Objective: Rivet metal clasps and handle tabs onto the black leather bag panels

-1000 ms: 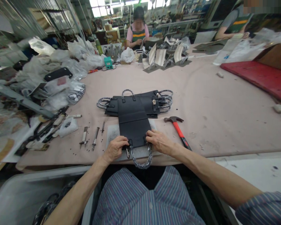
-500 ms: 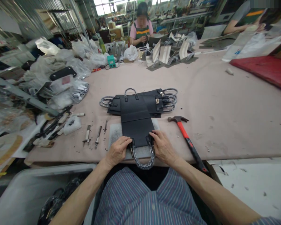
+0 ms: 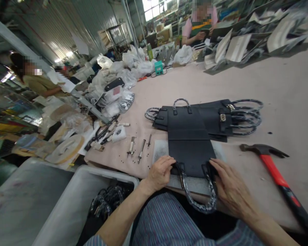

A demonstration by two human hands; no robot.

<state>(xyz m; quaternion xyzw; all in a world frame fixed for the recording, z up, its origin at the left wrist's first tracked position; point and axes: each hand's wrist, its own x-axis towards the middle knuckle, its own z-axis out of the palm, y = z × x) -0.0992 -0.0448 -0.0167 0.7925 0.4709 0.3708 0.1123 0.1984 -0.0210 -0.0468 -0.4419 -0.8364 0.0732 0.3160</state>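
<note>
A black leather bag panel [image 3: 191, 152] lies flat in front of me, with a plastic-wrapped handle [image 3: 199, 205] curving over the table edge toward my body. My left hand [image 3: 159, 173] pinches its near left edge beside a handle tab. At the near right edge, my right hand [image 3: 229, 182] has its thumb and fingers closed on the panel by the other tab. The panel's far end, with a second wrapped handle [image 3: 181, 100], rests over a stack of similar black panels [image 3: 214, 118], some with metal clasps. Beneath the near end is a pale slab [image 3: 161, 150].
A claw hammer [image 3: 274, 169] with a red and black grip lies right. Several metal punches [image 3: 142, 151] lie left. Below them stands a grey bin [image 3: 66, 205] holding wrapped handles. Plastic bags [image 3: 128, 65] and grey-white pieces [image 3: 237, 48] line the far side, where a person works.
My view has swung left, so the table things appear farther right and another person shows at the left. Both hands stay on the panel's near edge.
</note>
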